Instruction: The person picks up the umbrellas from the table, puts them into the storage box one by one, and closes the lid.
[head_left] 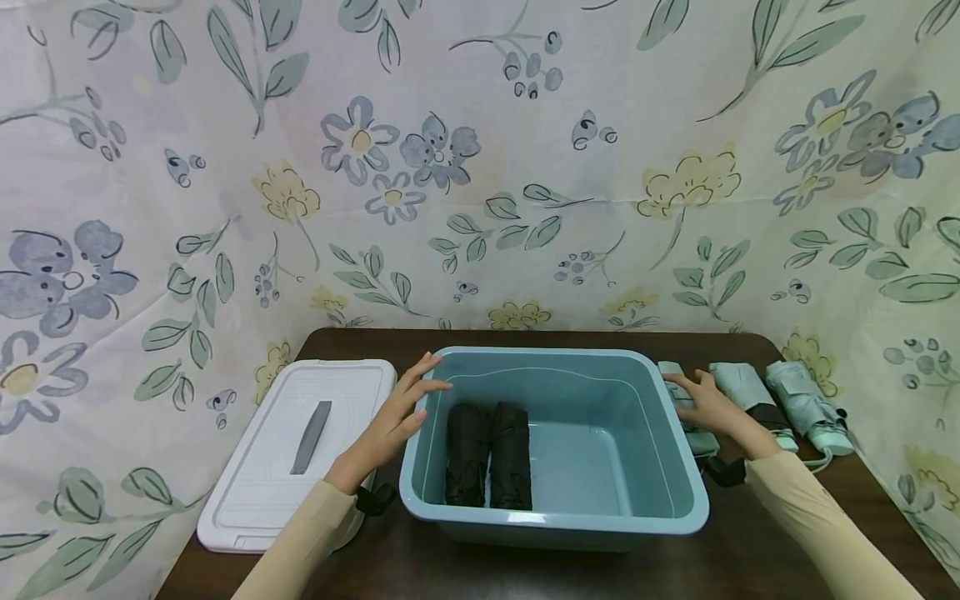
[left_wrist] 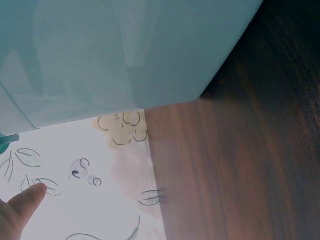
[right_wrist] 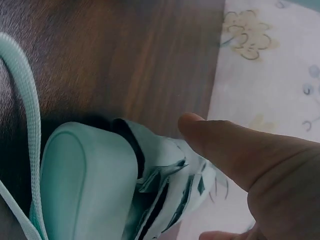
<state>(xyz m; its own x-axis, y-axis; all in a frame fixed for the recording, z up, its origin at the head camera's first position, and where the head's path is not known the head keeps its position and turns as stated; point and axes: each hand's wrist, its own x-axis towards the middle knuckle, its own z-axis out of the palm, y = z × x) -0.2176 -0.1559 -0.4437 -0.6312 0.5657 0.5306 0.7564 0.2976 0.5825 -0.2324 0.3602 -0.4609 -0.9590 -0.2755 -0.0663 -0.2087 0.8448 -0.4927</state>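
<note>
A blue plastic tub (head_left: pixel 555 522) stands in the middle of the table. Inside, on its left side, two black folded umbrellas (head_left: pixel 511 458) lie side by side. At the tub's left rim is my left hand (head_left: pixel 393 417), fingers spread and extended. Beyond the right rim, my right hand (head_left: pixel 716 408) reaches over the leftmost of three mint folded umbrellas (head_left: pixel 701 442), its fingers partly covering it. The right wrist view shows this umbrella's handle (right_wrist: pixel 90 175) and wrist cord (right_wrist: pixel 31 100), with the thumb (right_wrist: pixel 225 150) lying straight along the folded fabric.
A white lid (head_left: pixel 255 467) with a grey handle (head_left: pixel 311 437) lies left of the tub. Two more mint umbrellas (head_left: pixel 806 400) lie at the table's right side. Floral cloth (head_left: pixel 525 275) hangs behind the dark wooden table (head_left: pixel 757 533).
</note>
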